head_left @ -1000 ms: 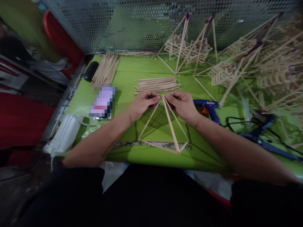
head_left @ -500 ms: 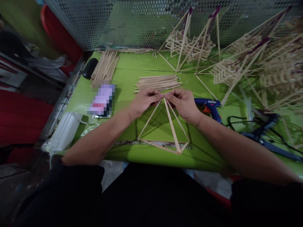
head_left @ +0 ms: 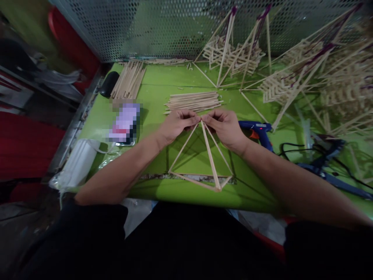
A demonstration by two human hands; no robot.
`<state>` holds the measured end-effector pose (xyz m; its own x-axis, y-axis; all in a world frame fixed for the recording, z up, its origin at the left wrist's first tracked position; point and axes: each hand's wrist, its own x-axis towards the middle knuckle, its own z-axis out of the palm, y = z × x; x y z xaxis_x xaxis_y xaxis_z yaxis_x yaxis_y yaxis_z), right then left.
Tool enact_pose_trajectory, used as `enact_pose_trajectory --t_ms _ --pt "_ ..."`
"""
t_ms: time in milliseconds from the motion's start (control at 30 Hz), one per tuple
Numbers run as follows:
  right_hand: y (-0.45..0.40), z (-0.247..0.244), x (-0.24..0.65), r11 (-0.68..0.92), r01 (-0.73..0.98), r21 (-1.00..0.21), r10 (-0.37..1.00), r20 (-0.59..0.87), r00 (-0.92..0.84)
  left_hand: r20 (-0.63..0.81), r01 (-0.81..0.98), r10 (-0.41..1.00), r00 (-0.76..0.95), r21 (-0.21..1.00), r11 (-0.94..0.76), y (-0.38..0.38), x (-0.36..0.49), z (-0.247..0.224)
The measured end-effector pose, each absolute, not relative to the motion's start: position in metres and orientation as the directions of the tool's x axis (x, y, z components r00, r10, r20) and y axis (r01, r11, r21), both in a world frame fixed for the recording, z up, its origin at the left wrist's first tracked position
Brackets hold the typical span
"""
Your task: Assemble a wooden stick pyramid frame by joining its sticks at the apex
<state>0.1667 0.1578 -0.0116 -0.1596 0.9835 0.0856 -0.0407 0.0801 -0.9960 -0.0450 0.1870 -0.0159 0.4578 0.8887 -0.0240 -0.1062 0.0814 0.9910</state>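
Item, one stick frame (head_left: 210, 155), pyramid-shaped, three legs rising to a single top joint (head_left: 201, 119); placed in front of you, base at the near edge of the green table (head_left: 155, 91); whether every base corner bears on the surface, cannot be told; item, your left hand (head_left: 181, 125), thumb and fingers pinched at the top joint from the left; item, your right hand (head_left: 225, 127), pinched likewise from the right, fingertips of the two hands meeting or nearly so; for good handling, press the stick ends evenly from both sides, lightly enough not to bow the thin legs; steady both wrists, since a twist at the top would probably skew the base corners; sight down the front leg and check that the side legs spread alike; ease off one hand first, as a trial of the joint; item, one blue glue gun (head_left: 261, 135), beside your right forearm, small red light showing, best treated as hot; item, loose sticks (head_left: 194, 102), laid side by side just beyond your hands.
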Motion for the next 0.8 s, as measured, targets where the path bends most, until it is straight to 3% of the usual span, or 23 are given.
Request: enact_pose_trajectory --t_ms 800 --pt "0.1547 -0.0164 0.1664 0.068 -0.072 -0.995 0.984 0.078 -0.157 -0.103 -0.073 0.871 0.481 0.985 0.157 0.1875 -0.0477 -0.0132"
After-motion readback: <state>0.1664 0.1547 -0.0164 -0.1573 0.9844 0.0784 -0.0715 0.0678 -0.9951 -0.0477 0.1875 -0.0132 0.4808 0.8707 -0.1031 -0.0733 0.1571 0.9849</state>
